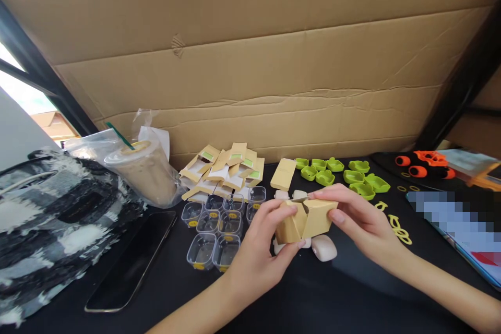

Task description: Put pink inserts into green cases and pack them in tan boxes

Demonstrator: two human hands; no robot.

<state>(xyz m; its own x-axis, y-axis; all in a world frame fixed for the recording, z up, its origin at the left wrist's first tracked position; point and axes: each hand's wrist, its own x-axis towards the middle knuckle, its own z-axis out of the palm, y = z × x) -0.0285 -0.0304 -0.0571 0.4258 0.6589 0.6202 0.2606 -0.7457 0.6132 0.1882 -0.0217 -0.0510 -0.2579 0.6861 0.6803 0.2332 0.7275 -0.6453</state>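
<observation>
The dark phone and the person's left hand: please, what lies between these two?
In the head view, clear plastic cups stand between the dark phone and the left hand.

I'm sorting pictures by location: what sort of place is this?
Probably a makeshift work table for small goods: clear plastic cups stand grouped near piled small cartons on a black surface, with a large cardboard sheet behind. Whether it's a home, shop or workshop, I can't tell.
</observation>
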